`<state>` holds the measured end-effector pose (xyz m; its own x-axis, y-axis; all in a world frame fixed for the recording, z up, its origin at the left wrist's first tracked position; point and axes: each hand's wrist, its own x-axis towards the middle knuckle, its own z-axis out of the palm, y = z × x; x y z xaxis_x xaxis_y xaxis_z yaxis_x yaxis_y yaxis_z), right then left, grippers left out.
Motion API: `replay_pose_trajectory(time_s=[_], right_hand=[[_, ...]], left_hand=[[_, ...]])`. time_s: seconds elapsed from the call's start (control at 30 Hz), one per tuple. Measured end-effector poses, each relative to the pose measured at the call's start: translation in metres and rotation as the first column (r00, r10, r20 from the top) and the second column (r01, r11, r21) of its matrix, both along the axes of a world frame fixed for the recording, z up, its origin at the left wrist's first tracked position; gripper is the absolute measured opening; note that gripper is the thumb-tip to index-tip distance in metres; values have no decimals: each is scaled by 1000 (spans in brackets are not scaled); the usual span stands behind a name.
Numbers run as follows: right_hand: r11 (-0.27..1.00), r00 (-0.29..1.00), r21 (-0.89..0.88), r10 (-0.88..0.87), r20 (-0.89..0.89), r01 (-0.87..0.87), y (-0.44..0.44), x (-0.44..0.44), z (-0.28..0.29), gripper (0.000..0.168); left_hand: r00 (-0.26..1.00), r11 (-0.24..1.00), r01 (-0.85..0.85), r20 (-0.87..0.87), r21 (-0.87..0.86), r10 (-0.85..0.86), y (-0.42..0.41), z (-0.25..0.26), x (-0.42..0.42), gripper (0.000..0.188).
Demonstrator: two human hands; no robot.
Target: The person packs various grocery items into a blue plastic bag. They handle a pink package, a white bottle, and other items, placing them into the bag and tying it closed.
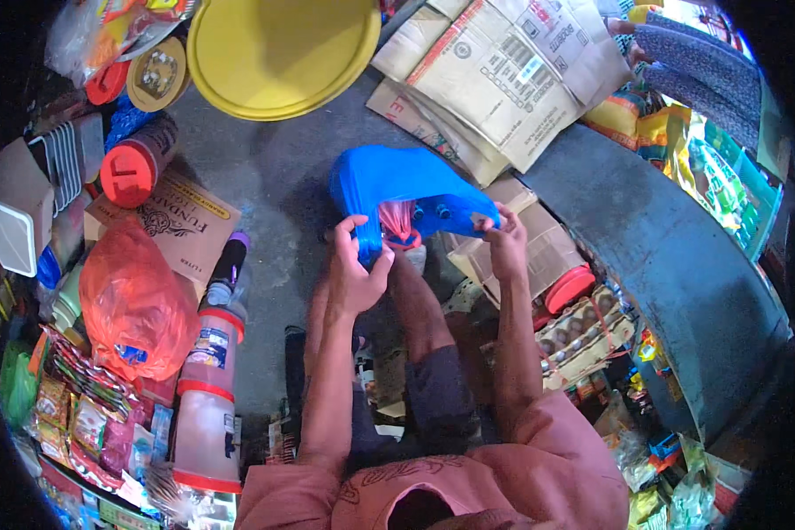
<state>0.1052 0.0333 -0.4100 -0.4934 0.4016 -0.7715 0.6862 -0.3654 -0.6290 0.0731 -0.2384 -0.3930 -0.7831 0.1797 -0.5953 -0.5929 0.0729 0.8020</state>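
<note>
A blue plastic bag (397, 173) hangs in front of me, its opening turned towards me. My left hand (361, 265) grips the bag's gathered left side between thumb and fingers. At its right end my right hand (505, 240) pinches the other side. Inside the bag lie a red-pink plastic bag (397, 222) with its top gathered and some dark bottle-like items (442, 211) whose kind I cannot tell. The bag's bottom and the rest of its contents are hidden.
A yellow round lid or tray (285, 59) lies ahead, flattened cardboard boxes (503, 73) ahead right. At left stand a filled red plastic bag (136, 298) and plastic jars (209, 424). Egg trays (583, 331), a cardboard box (530, 245) and a grey counter (662, 245) are right. Another person's patterned clothing (699, 73) shows upper right.
</note>
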Motion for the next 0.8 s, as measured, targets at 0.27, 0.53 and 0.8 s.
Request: replay_pose_trajectory(time_s=[0.27, 0.53, 0.8], right_hand=[[984, 952, -43, -180, -249, 174, 71, -22, 73, 55], [925, 948, 224, -278, -152, 307, 123, -46, -3, 44], [983, 1000, 181, -10, -7, 11, 144, -14, -38, 34]], left_hand=[[973, 971, 33, -231, 235, 23, 92, 28, -95, 51], [944, 972, 143, -271, -186, -190, 164, -63, -150, 42], [865, 749, 389, -68, -537, -498, 170, -46, -142, 42]])
